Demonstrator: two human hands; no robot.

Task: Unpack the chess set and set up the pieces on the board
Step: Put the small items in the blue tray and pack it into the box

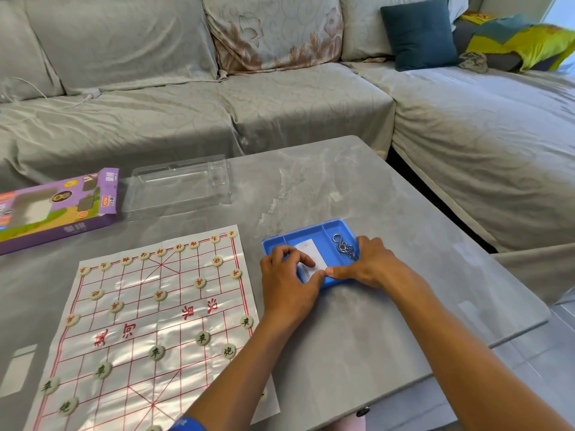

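With both hands (pixel 314 269) curled over the white card (pixel 308 255) in the blue tray (pixel 311 236) beside the board (pixel 149 321): thin, light, floppy, best pinched at an edge.

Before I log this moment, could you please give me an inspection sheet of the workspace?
Surface: grey marbled table.
Job's things: board sheet with red pieces along the far side and dark pieces on the near side; blue tray; purple box; clear lid.
Clutter: metal rings in the tray.
Hands: left hand and right hand pinch a white paper with their fingers.
Cables: white cable on the sofa.
Surroundings: teal cushion.
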